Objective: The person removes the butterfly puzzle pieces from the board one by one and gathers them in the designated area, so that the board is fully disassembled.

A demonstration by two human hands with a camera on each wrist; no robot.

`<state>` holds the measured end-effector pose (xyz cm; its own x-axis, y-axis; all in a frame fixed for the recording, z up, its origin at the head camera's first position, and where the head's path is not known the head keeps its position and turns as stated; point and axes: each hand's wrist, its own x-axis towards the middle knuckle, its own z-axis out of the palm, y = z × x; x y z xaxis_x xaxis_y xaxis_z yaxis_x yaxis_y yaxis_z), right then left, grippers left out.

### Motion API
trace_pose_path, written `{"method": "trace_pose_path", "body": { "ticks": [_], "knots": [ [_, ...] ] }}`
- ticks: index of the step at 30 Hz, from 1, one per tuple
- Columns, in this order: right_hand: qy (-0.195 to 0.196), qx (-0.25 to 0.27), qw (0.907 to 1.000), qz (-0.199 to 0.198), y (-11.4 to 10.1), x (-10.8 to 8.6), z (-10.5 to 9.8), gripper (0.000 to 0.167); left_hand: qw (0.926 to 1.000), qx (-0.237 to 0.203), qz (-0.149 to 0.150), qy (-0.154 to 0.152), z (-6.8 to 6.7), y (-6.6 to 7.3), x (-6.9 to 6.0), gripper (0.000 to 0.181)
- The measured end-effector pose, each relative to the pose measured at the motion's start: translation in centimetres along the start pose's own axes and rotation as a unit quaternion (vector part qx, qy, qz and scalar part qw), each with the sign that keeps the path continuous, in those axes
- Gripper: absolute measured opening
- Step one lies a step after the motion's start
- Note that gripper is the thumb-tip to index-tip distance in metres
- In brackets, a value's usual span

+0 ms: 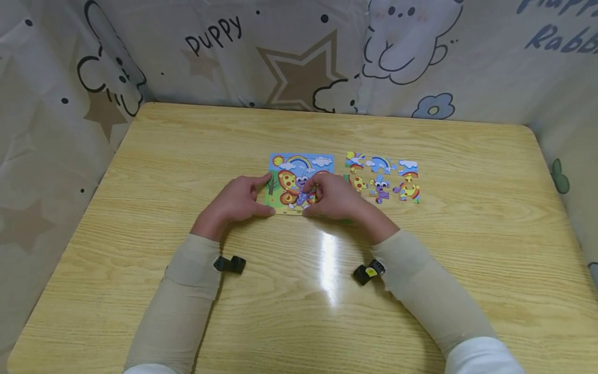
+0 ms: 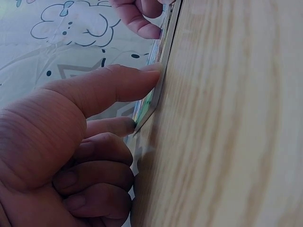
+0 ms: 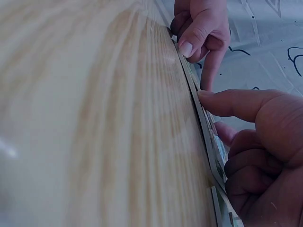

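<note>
A butterfly jigsaw board lies flat on the table, its picture facing up. At its front left corner is my left hand: the extended thumb touches the front edge, the index finger rests along the left side, and the other fingers are folded. My right hand is over the board's lower middle. Its thumb is at the front edge and its bent index finger reaches over the picture. Between them it appears to pinch a puzzle piece, mostly hidden by the fingers.
Right of the board, loose puzzle pieces lie in rows, among them a rainbow piece, a cloud piece and a purple body piece. The right hand partly covers others. A printed cloth hangs behind the wooden table.
</note>
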<state>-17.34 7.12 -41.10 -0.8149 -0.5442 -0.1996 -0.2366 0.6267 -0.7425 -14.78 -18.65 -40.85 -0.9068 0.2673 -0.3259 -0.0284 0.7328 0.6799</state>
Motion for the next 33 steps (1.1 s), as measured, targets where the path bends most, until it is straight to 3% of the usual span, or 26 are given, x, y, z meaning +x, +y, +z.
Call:
{"method": "trace_pose_path", "body": {
  "ticks": [15, 33],
  "knots": [
    [0.029, 0.037, 0.9986, -0.024, 1.2, -2.3, -0.5, 0.043, 1.0000, 0.000, 0.002, -0.001, 0.0, 0.1, -0.1, 0.089],
    [0.057, 0.053, 0.9970, -0.001, 3.2, -6.6, -2.3, 0.041, 1.0000, -0.002, 0.002, -0.001, 0.0, 0.1, -0.1, 0.089]
  ]
}}
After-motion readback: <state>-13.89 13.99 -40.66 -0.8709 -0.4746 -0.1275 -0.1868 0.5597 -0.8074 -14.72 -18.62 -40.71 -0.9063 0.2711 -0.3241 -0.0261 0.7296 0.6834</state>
